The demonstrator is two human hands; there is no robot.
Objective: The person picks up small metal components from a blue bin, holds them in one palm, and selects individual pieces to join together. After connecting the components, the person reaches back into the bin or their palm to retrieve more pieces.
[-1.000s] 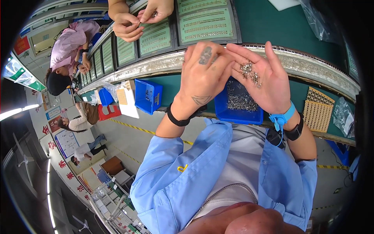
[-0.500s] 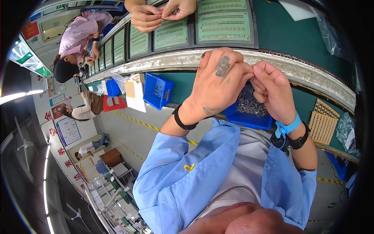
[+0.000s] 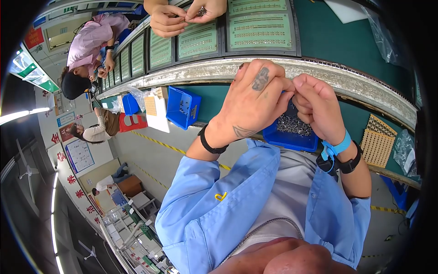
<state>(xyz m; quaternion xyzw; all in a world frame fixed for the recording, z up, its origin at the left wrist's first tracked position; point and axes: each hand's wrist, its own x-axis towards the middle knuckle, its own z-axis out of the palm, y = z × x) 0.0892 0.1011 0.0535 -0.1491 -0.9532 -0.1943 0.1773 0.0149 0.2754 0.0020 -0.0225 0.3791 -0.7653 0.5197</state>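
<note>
At centre frame, the left hand (image 3: 255,102) and right hand (image 3: 319,107) pinch fingertips together, contents hidden, directly above the blue bin (image 3: 292,132) of small metal parts.

At frame centre, the left hand (image 3: 255,102) and right hand (image 3: 319,107) meet fingertip to fingertip above a blue plastic bin of small metal parts (image 3: 292,132). Another person's hands (image 3: 185,16) work at top, over green trays (image 3: 260,29).

The person is wearing a light blue rolled-sleeve work shirt (image 3: 214,214), a black wristband (image 3: 211,145), a blue wrist strap (image 3: 336,148), and a black watch (image 3: 350,164); tattoos are marking the left hand (image 3: 255,102).
</note>
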